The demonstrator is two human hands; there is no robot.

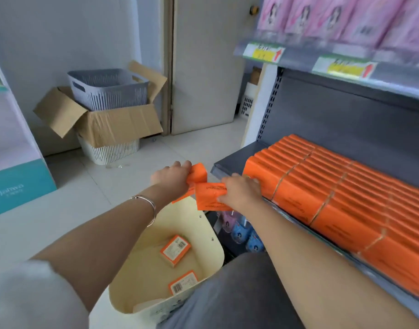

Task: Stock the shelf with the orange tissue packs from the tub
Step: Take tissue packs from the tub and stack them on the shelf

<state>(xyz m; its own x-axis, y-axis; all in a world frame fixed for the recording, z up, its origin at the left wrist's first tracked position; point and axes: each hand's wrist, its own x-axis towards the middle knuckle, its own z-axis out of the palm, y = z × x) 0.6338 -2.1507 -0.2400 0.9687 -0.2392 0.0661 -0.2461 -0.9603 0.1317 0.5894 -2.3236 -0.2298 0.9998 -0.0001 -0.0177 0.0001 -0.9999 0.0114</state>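
Observation:
My left hand (171,178) grips one orange tissue pack (199,173) above the cream tub (213,238), just left of the shelf's corner. My right hand (240,192) holds a second orange pack (207,195) beside it, close to the front left end of the grey shelf (229,161). Rows of orange packs (334,186) stand upright along that shelf. Two more orange packs (175,250) (182,282) lie label-up on the tub's bottom.
An open cardboard box (113,124) with a grey basket (108,87) in it sits on a white basket by the far wall. Pink packs (334,17) fill the upper shelf. A teal display (16,188) stands at left. Small pink and blue packs (239,230) sit under the shelf.

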